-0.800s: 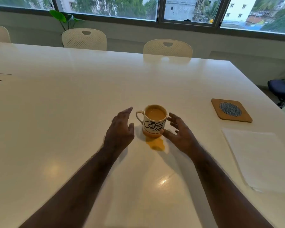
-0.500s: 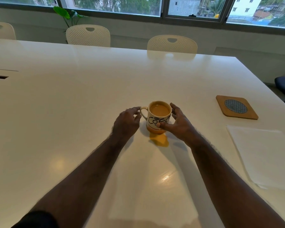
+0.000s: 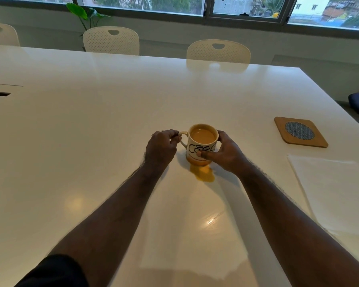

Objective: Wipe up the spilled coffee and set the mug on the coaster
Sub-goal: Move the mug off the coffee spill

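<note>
- Orange-brown spill (image 3: 202,172) pools below the mug (image 3: 202,145), centre frame.
- Left hand (image 3: 161,147) pinches the handle; right hand (image 3: 224,153) wraps the mug's side.
- Coaster (image 3: 300,131) sits right.

Cream mug (image 3: 197,151) with black lettering holds tan coffee; an orange-brown spill (image 3: 203,172) marks the glossy white desk (image 3: 91,125). Brown coaster (image 3: 300,131) has a grey woven disc; white paper towel (image 3: 338,189).

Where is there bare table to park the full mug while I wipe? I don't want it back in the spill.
Bare table stretches left of the left hand and beyond the mug. A free strip lies between the right hand and the coaster. Crowded: the coffee puddle at the mug's base, and the napkin at right.
</note>
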